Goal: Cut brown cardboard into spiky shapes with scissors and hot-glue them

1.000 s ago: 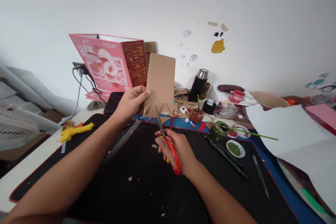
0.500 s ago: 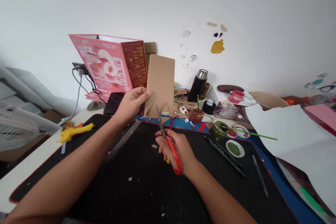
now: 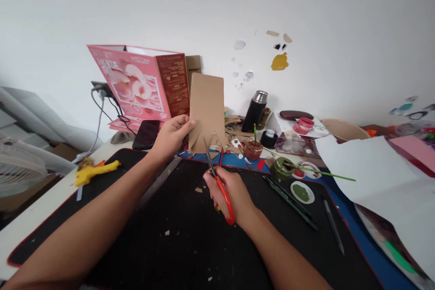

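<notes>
My left hand [image 3: 174,132] pinches the left edge of a brown piece of cardboard [image 3: 206,104], held upright above the black mat [image 3: 190,235]. Slits show along the cardboard's lower edge, where narrow strips splay slightly. My right hand [image 3: 234,192] is wrapped round the handles of a pair of scissors [image 3: 224,195] with red and yellow grips. The blades point up at the cardboard's bottom edge, and one blade overlaps it. Whether the blades touch the cardboard I cannot tell.
A pink box [image 3: 136,84] stands behind on the left, near a phone [image 3: 147,134] and a yellow glue gun [image 3: 97,171]. A black flask [image 3: 254,111], a green paint jar [image 3: 282,168], a paint lid [image 3: 302,192] and a utility knife [image 3: 290,204] sit on the right.
The scissors' blades have closed slightly, and the right hand's fingers have drawn in on the handles. The cardboard stays in the left hand, and the whole view has shifted a little.
</notes>
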Action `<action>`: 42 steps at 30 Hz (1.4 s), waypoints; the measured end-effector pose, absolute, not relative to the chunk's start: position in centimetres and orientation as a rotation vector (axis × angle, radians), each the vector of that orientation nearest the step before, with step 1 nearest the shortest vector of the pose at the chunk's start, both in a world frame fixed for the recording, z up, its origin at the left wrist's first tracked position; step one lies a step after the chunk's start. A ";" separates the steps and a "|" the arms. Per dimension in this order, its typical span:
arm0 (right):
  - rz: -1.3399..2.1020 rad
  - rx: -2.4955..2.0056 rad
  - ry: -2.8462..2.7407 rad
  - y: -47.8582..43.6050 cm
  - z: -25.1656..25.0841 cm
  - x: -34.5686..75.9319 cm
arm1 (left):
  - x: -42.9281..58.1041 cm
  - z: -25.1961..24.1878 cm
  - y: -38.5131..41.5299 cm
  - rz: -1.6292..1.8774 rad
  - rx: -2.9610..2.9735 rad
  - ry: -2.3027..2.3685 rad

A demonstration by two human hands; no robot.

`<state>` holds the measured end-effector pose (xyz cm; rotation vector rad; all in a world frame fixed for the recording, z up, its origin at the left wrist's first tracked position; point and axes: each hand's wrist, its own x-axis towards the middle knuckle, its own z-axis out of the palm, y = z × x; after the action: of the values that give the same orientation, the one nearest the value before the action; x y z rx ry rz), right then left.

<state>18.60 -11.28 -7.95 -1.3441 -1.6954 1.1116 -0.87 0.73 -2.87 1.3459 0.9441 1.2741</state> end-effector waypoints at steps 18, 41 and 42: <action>1.064 -1.453 -1.672 -11.0 -7.9 18.5 | -0.4 -2.8 0.5 1.295 1.398 0.944; 1.027 -1.459 -1.667 -11.1 -7.8 18.4 | -0.2 -3.4 0.8 1.292 1.390 0.961; 1.017 -1.458 -1.676 -11.1 -7.8 18.4 | -0.2 -3.4 0.7 1.294 1.394 0.963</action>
<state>18.38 -11.14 -7.78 -1.4580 -1.6756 1.0173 -0.16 0.74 -3.36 1.3936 0.9631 1.2940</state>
